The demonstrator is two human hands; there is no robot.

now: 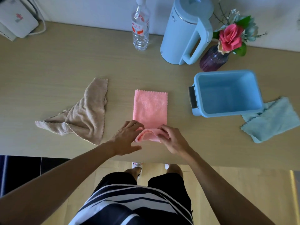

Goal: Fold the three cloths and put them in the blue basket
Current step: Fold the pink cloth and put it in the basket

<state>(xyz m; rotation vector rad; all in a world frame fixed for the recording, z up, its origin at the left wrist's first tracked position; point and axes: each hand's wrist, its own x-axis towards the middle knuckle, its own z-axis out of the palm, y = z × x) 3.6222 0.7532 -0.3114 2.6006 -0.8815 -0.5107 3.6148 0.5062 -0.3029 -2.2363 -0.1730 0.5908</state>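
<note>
A pink cloth (150,108) lies in the middle of the table as a narrow folded strip. Its near end is lifted and curled over. My left hand (125,139) pinches that end at its left corner and my right hand (172,140) pinches it at the right. A beige cloth (84,114) lies crumpled to the left. A light blue cloth (272,120) lies flat at the right, partly tucked under the blue basket (197,111). The basket stands at the right with nothing in it.
Along the back wall stand a clear bottle (140,28), a pale blue kettle (185,33) and a purple vase (212,59) with flowers. A white device (16,20) sits at the back left. The table's near edge runs just below my hands.
</note>
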